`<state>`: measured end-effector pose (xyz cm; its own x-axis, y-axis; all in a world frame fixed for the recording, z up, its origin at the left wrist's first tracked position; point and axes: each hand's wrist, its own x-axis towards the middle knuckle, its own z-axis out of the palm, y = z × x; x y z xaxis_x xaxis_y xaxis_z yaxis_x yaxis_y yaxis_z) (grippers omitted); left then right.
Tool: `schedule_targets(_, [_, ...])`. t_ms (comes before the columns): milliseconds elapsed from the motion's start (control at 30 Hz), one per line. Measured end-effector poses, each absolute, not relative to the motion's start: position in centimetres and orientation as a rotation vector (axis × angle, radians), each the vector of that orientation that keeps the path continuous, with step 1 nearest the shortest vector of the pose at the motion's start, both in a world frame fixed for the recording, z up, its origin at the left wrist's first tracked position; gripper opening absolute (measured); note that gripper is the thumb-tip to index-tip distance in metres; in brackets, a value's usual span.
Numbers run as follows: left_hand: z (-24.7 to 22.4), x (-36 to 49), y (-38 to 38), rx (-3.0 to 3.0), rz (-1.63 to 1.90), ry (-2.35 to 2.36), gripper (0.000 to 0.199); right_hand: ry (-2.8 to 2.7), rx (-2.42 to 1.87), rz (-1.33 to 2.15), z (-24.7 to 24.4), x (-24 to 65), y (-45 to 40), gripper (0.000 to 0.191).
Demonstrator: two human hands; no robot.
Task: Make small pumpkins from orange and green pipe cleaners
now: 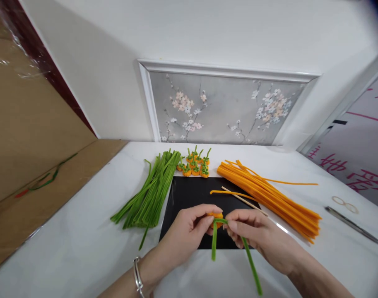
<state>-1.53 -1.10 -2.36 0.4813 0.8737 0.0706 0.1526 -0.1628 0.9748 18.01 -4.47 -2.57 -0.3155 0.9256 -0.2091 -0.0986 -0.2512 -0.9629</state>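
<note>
My left hand [189,227] is closed, pinching a small orange coil [218,215] of fuzzy pipe cleaner between thumb and fingers. A green pipe cleaner [214,242] crosses the coil; one end hangs down, and the other runs through my right hand [255,229] and trails toward the lower right. My right thumb and fingers are closed on that green strand just beside the coil. Both hands are above a black mat [191,194]. Fingers hide part of the coil.
Green pipe cleaners [151,192] lie bundled at left, orange ones [269,198] at right. Several small finished orange-and-green pieces [195,165] stand behind the mat. A thin wooden stick [243,199] lies on the mat. Tweezers [355,225] and rubber bands [345,204] are at far right.
</note>
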Motion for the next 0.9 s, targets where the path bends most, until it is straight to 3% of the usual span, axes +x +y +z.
schedule_targets(533, [-2.3, -1.4, -1.3, 1.809, 0.814, 0.958, 0.026, -1.294, -1.268, 1.375, -2.0, 16.8, -4.8, 0.030])
schedule_targets(900, [-1.7, -1.3, -1.7, 1.925, 0.825, 0.902, 0.027, -1.334, -1.306, 1.436, -2.4, 17.1, -4.8, 0.024])
